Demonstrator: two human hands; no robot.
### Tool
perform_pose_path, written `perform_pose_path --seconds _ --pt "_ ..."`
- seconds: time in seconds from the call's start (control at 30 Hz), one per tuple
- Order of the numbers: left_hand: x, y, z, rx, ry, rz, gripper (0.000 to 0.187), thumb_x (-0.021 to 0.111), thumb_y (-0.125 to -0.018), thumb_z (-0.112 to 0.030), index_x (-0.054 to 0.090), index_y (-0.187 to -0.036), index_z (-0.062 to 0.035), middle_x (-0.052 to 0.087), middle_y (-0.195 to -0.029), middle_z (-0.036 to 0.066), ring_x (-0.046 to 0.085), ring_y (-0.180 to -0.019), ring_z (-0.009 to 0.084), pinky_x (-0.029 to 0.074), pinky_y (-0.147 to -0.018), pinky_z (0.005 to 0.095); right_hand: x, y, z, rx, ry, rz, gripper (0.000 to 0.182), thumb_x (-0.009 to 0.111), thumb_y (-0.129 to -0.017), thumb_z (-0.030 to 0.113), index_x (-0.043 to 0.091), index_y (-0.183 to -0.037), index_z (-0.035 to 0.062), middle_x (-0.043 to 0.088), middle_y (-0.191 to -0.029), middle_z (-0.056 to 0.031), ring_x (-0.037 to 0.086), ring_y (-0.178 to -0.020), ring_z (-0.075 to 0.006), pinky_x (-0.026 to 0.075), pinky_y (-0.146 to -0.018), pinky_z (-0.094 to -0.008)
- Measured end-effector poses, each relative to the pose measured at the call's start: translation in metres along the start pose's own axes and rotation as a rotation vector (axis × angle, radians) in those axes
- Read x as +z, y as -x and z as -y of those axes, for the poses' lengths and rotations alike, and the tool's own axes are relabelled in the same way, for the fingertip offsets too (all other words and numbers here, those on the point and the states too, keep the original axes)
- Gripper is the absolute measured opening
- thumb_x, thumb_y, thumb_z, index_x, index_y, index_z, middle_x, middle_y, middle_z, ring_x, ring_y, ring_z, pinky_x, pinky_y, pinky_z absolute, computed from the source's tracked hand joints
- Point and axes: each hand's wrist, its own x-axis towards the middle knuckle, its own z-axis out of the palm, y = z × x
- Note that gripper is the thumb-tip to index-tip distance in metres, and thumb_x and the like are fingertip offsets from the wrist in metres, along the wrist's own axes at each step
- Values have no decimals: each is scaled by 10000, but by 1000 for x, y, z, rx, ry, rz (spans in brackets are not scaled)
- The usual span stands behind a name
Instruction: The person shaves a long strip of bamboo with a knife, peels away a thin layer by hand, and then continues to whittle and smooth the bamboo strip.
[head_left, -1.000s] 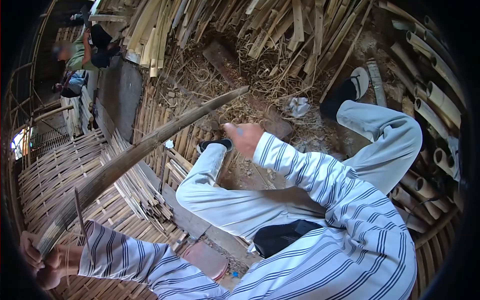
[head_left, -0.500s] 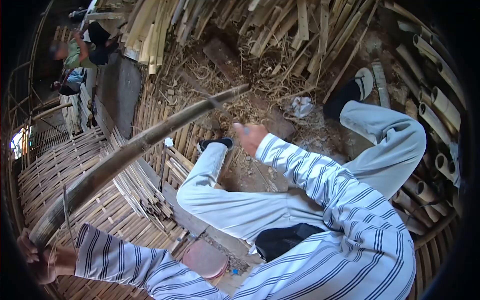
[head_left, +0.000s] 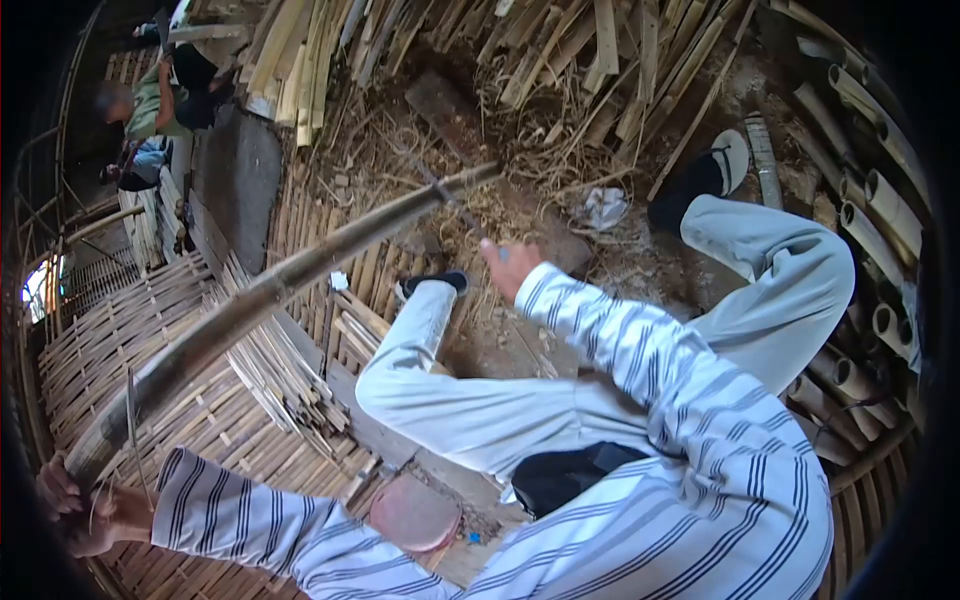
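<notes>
My left hand point(head_left: 92, 510), at the lower left edge, is closed around the near end of a long bamboo strip point(head_left: 300, 270). The strip slants up to the right across the view, its tip above the littered ground. In my right hand point(head_left: 512, 265) I grip a knife point(head_left: 455, 200), its handle mostly hidden by my fingers. The thin blade crosses the strip close to the far tip and looks to be touching it. A narrow sliver point(head_left: 131, 420) sticks up beside the strip near my left hand.
Split bamboo point(head_left: 300, 60) and curled shavings point(head_left: 550, 150) lie ahead. Bamboo tubes point(head_left: 880, 210) are stacked at right. Woven bamboo matting point(head_left: 120, 330) and thin strips point(head_left: 285, 375) lie at left. Another person point(head_left: 155, 105) is at the upper left. A pinkish round pad point(head_left: 415, 512) sits below my legs.
The knife and my right hand have shifted slightly right. The bamboo strip stays nearly in place in my left hand. The person at the upper left has moved an arm.
</notes>
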Motion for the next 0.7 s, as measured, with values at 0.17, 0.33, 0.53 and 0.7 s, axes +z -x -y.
perform_pose_path --seconds 0.17,0.33,0.53,0.7 --pt "7 20 -6 122 -663 201 217 516 -685 -233 329 -630 -138 292 -585 -8 314 -584 121 249 -651 306 -29 86 97 -408 19 79 451 448 -900 431 587 -800 13 498 -435 -163 567 -425 -339 483 -430 -418" --pt "3 26 -2 112 -101 -2 208 523 -679 -236 351 -629 -129 325 -582 0 314 -553 125 250 -610 293 -30 77 90 -367 -10 116 434 444 -901 428 574 -825 21 525 -473 -183 579 -443 -339 488 -452 -436" --pt "8 25 -5 130 56 0 200 533 -672 -239 378 -628 -119 365 -578 9 315 -514 129 250 -560 276 -10 -48 -51 24 130 -57 692 311 -881 550 650 -787 -45 594 -795 -311 593 -854 -415 450 -820 -442" --pt "-1 18 -8 102 187 45 195 540 -667 -241 401 -627 -111 398 -575 17 316 -483 133 250 -519 263 -16 16 34 -186 45 53 655 341 -885 526 616 -933 -67 604 -800 -301 593 -786 -460 478 -785 -455"
